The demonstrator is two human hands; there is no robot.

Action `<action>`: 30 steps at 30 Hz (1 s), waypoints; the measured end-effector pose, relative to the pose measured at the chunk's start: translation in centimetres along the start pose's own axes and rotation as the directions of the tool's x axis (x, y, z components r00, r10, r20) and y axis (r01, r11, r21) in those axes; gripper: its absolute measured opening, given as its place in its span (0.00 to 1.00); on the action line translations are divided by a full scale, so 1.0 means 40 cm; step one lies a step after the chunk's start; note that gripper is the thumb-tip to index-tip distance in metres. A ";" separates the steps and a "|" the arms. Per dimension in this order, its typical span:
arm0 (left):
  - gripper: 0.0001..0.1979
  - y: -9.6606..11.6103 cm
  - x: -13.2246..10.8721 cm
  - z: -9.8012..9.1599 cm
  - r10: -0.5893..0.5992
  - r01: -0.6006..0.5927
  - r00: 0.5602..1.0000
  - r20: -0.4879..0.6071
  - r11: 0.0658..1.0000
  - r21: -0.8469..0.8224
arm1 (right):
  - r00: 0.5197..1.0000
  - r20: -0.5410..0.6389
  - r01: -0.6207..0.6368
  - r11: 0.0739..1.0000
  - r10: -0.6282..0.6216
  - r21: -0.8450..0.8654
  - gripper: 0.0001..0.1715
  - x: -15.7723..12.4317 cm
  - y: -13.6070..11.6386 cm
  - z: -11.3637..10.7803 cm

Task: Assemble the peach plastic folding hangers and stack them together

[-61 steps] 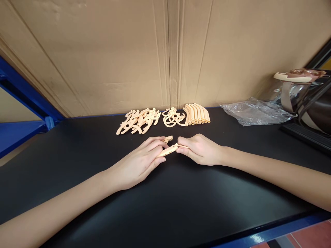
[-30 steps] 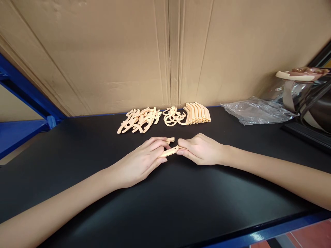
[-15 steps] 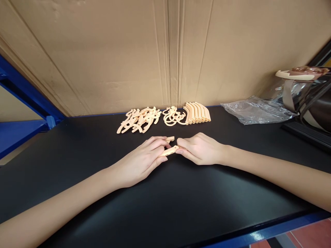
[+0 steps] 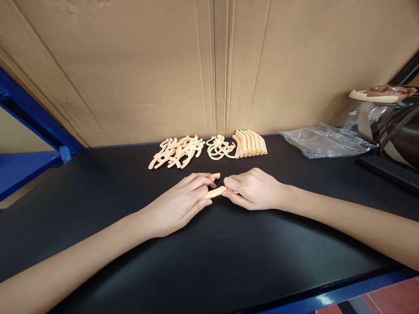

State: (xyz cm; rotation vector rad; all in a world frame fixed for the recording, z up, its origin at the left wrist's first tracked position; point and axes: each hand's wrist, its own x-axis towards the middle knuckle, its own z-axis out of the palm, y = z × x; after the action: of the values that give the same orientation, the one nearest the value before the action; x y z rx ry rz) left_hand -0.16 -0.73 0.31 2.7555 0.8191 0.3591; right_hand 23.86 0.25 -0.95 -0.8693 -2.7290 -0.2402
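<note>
Both my hands rest on a black tabletop [image 4: 209, 261], meeting at its middle. My left hand [image 4: 178, 205] is closed around a slim peach plastic piece [image 4: 213, 192], whose two prongs stick out to the right past my fingertips. My right hand [image 4: 253, 188] pinches the tip of the lower prong with thumb and fingers pressed together. Whether my right hand holds a small part of its own is hidden.
At the back lie a loose pile of peach plastic pieces [image 4: 175, 151], a few curled ones [image 4: 218, 148] and a neat row of curved strips [image 4: 251, 143]. A crumpled clear plastic bag [image 4: 324, 140] lies right, beside a dark machine [image 4: 393, 126]. A cardboard wall [image 4: 209, 65] stands behind.
My right hand has shifted slightly on the tip of the peach piece; my left hand has stayed put. The view has barely moved.
</note>
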 end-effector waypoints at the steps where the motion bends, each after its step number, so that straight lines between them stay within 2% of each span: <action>1: 0.13 0.000 -0.001 0.000 0.001 -0.001 1.000 -0.003 1.000 0.011 | 1.000 -0.011 0.011 1.000 -0.011 0.001 0.22 0.000 0.001 0.001; 8: 0.17 -0.004 -0.004 0.005 -0.019 0.021 0.999 -0.048 0.999 0.033 | 0.992 -0.095 0.086 0.996 -0.086 -0.004 0.19 0.000 0.006 0.009; 12: 0.17 -0.004 0.000 0.010 -0.136 0.142 0.985 -0.109 0.988 0.054 | 0.987 -0.129 0.094 0.996 -0.092 0.008 0.10 0.007 0.008 0.009; 15: 0.18 -0.004 0.001 0.012 -0.263 0.270 0.953 -0.149 0.963 0.026 | 0.984 -0.168 0.065 0.997 -0.056 0.046 0.06 0.011 0.015 0.010; 18: 0.17 -0.009 -0.002 0.012 -0.335 0.335 0.925 -0.179 0.942 -0.029 | 0.980 -0.201 0.027 0.990 0.000 0.135 0.08 0.011 0.026 0.016; 23: 0.15 -0.024 -0.007 0.014 -0.393 0.376 0.903 -0.175 0.918 -0.126 | 0.976 -0.202 -0.031 0.977 0.074 0.209 0.14 0.005 0.036 0.030; 30: 0.15 -0.030 -0.002 0.018 -0.408 0.388 0.886 -0.219 0.912 -0.130 | 0.934 -0.255 -0.219 0.964 0.252 0.152 0.10 0.007 0.034 0.037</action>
State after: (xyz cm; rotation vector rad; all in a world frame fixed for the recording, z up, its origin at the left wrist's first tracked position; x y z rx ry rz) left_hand -0.61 0.07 -0.74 2.4109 1.3680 0.6351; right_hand 24.14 1.83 -2.17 -1.0355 -2.3345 -0.1316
